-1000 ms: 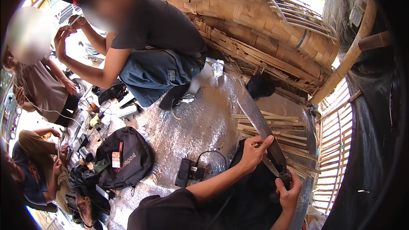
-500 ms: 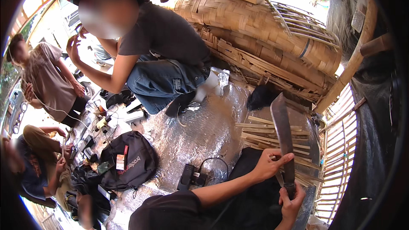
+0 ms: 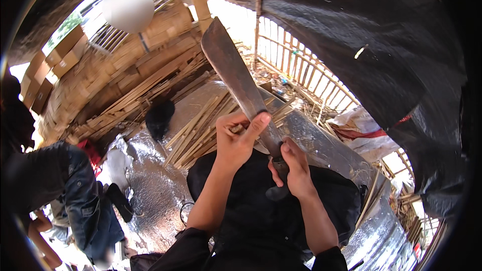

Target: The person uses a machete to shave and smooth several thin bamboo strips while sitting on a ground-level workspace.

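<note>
View's swung right, so the big knife (image 3: 233, 73) is now front and centre over the lap (image 3: 261, 216), still in play, right hand (image 3: 298, 173) wrapped round its handle (image 3: 281, 167), left hand (image 3: 235, 143) thumb on it, fingers curled, can't tell if pinching.

The left arm (image 3: 213, 198) and right arm (image 3: 320, 221) are reaching out in front. The left hand (image 3: 236, 138) is sitting higher, folding its fingers and pointing its thumb up to the right. The right hand (image 3: 297, 170) is sitting lower, gripping with bent fingers.
</note>
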Demonstrator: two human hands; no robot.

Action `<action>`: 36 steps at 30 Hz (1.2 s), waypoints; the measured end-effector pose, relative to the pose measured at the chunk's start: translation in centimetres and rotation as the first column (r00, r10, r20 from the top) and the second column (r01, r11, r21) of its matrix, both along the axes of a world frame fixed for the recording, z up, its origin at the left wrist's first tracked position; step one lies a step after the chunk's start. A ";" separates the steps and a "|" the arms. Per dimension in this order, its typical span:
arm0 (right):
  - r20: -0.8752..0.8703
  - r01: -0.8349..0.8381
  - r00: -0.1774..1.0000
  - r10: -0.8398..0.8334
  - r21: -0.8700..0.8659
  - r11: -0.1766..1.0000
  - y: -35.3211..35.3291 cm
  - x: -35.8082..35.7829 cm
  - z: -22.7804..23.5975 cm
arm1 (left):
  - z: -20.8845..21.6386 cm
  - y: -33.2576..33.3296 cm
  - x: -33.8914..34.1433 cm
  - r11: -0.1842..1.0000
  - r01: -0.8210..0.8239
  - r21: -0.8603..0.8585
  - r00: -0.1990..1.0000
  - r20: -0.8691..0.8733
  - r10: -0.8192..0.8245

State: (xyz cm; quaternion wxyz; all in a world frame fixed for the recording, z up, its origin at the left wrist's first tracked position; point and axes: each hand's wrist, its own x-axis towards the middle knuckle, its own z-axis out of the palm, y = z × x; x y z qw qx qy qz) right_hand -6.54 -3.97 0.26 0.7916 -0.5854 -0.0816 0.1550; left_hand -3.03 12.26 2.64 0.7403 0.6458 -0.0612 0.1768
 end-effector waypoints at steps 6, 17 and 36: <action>0.025 0.139 0.990 -0.138 -0.081 0.987 -2.1 0.1 0.9 | 0.9 -2.8 1.8 0.990 0.135 -0.039 0.990 -0.039 -0.136; 0.244 0.143 0.963 -0.111 -0.116 0.983 -3.0 1.6 -0.4 | 0.1 -3.6 2.6 0.998 0.050 -0.039 0.998 -0.037 -0.051; -0.203 0.410 0.865 -0.459 -0.242 0.880 -8.2 1.5 -15.6 | 3.1 -2.0 1.2 0.892 0.132 -0.433 0.989 0.111 -0.092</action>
